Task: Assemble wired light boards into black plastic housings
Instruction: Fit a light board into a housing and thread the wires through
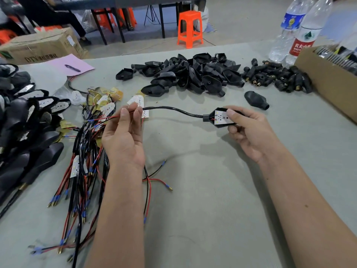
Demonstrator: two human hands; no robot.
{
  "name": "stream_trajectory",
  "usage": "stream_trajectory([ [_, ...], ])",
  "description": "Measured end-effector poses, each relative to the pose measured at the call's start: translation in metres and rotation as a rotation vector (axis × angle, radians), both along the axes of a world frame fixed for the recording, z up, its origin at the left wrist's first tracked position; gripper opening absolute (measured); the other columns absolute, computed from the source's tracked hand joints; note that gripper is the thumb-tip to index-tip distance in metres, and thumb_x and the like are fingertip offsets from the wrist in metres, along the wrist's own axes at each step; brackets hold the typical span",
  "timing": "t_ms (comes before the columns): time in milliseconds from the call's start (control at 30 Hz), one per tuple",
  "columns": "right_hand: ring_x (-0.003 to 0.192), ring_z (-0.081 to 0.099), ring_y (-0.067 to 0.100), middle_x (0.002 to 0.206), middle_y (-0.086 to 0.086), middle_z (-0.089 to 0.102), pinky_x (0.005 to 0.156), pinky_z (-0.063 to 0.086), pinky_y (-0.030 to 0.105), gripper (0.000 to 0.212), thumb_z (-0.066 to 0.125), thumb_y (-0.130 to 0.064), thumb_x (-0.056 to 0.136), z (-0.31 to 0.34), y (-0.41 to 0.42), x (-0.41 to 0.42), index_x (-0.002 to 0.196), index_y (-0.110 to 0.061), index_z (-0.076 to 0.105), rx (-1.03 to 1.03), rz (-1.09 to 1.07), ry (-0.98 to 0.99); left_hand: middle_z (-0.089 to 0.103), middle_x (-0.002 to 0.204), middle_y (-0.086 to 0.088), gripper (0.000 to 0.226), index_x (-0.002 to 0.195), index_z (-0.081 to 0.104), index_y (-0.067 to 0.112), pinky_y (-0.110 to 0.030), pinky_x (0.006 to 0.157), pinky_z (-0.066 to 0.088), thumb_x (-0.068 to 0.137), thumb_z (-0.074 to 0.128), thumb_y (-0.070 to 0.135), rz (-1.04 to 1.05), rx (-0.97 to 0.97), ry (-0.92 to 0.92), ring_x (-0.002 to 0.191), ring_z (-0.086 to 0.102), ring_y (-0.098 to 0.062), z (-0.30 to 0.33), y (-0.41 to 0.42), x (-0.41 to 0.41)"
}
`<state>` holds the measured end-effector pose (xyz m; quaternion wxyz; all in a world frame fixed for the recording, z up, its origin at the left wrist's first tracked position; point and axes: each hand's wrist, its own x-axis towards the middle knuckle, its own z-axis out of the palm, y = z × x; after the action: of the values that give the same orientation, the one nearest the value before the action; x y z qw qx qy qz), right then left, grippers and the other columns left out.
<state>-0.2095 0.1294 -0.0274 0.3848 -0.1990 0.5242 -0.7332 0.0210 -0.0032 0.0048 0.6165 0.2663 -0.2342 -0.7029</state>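
A light board was being seated in a black housing, its cable drawn through the neck.

The cable (173, 109) was pinched in the fingers (133, 111) of the left hand (123, 140); the housing (222, 118) was gripped by the right hand (249, 130), the thumb pressed on the white light board (222, 118) lying inside it, above the table (202, 190); the board seemed nearly seated, so a last pull on the cable and a firm press were judged to be called for next; empty housings (189, 74) were heaped beyond, spare wired boards (96, 120) tangled just beside the left hand, where wires might be snagged.
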Motion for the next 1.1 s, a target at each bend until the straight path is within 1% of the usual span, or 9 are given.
stream_trajectory([
  [133, 0.054, 0.052, 0.008, 0.079, 0.004, 0.071, 0.041, 0.036, 0.015, 0.016, 0.062, -0.001, 0.099, -0.001, 0.000, -0.003, 0.105, -0.006, 0.077, 0.016, -0.029, 0.055, 0.074, 0.091, -0.013, 0.015, 0.095, 0.067, 0.002, -0.019, 0.070, 0.059, 0.103, 0.056, 0.006, 0.020, 0.011, -0.018, 0.079, 0.074, -0.020, -0.005, -0.002, 0.002],
  [267, 0.050, 0.052, 0.009, 0.066, 0.001, 0.067, 0.041, 0.036, 0.017, 0.012, 0.072, -0.002, 0.093, -0.004, 0.001, -0.004, 0.099, -0.010, 0.077, 0.127, -0.072, 0.283, 0.076, 0.088, -0.003, 0.017, 0.107, 0.071, 0.010, -0.014, 0.056, 0.048, 0.105, 0.057, 0.020, 0.059, -0.004, -0.158, 0.068, 0.064, -0.009, -0.009, -0.005, 0.005],
  [367, 0.050, 0.056, 0.008, 0.066, 0.001, 0.071, 0.042, 0.036, 0.016, 0.011, 0.080, -0.005, 0.086, -0.002, 0.003, -0.004, 0.092, -0.015, 0.080, 0.181, -0.041, 0.364, 0.074, 0.079, 0.003, 0.024, 0.106, 0.074, 0.014, -0.017, 0.061, 0.048, 0.106, 0.054, 0.028, 0.110, -0.003, -0.265, 0.069, 0.061, -0.008, -0.012, -0.006, 0.007],
  [500, 0.068, 0.070, 0.011, 0.076, 0.005, 0.078, 0.069, 0.053, 0.023, 0.008, 0.089, -0.020, 0.079, 0.000, 0.005, 0.001, 0.080, -0.020, 0.081, 0.343, 0.086, 0.594, 0.063, 0.064, 0.004, 0.037, 0.101, 0.072, 0.009, -0.023, 0.070, 0.053, 0.111, 0.043, 0.029, 0.108, 0.019, -0.217, 0.066, 0.061, -0.010, -0.011, -0.010, 0.011],
  [667, 0.060, 0.060, 0.010, 0.075, 0.009, 0.076, 0.062, 0.044, 0.025, 0.017, 0.091, -0.027, 0.076, 0.013, 0.016, -0.003, 0.075, -0.017, 0.077, 0.457, 0.248, 0.680, 0.044, 0.056, 0.008, 0.031, 0.106, 0.069, 0.006, -0.019, 0.049, 0.035, 0.110, 0.042, 0.020, -0.020, -0.009, -0.200, 0.049, 0.039, -0.007, -0.005, -0.018, 0.004],
  [767, 0.049, 0.055, 0.014, 0.064, 0.013, 0.071, 0.049, 0.041, 0.023, 0.029, 0.091, -0.024, 0.076, 0.024, 0.025, -0.006, 0.069, -0.008, 0.069, 0.514, 0.353, 0.689, 0.039, 0.051, 0.009, 0.024, 0.109, 0.068, 0.007, -0.018, 0.043, 0.023, 0.108, 0.045, 0.013, -0.112, -0.105, -0.420, 0.043, 0.028, -0.005, 0.001, -0.015, -0.024],
  [933, 0.046, 0.061, 0.018, 0.063, 0.013, 0.072, 0.043, 0.045, 0.021, 0.039, 0.088, -0.035, 0.081, 0.038, 0.036, 0.003, 0.061, -0.013, 0.062, 0.748, 0.640, 0.761, 0.057, 0.056, 0.006, 0.011, 0.101, 0.060, 0.015, -0.026, 0.049, 0.035, 0.104, 0.050, 0.016, -0.208, -0.458, -0.942, 0.046, 0.042, -0.008, 0.009, -0.014, -0.086],
  [1033, 0.044, 0.059, 0.017, 0.059, 0.008, 0.069, 0.040, 0.041, 0.021, 0.043, 0.083, -0.041, 0.085, 0.041, 0.034, 0.011, 0.059, -0.012, 0.063, 0.789, 0.727, 0.792, 0.061, 0.057, 0.007, 0.012, 0.092, 0.063, 0.013, -0.018, 0.048, 0.037, 0.102, 0.055, 0.015, -0.370, -0.653, -1.064, 0.045, 0.046, -0.002, 0.007, 0.000, -0.125],
  [1100, 0.043, 0.058, 0.017, 0.057, 0.006, 0.067, 0.039, 0.040, 0.020, 0.044, 0.079, -0.042, 0.087, 0.042, 0.031, 0.016, 0.063, -0.009, 0.064, 0.807, 0.773, 0.809, 0.064, 0.061, 0.004, 0.013, 0.088, 0.064, 0.016, -0.021, 0.053, 0.041, 0.100, 0.059, 0.016, -0.466, -0.728, -1.085, 0.050, 0.049, -0.004, -0.002, 0.012, -0.143],
])
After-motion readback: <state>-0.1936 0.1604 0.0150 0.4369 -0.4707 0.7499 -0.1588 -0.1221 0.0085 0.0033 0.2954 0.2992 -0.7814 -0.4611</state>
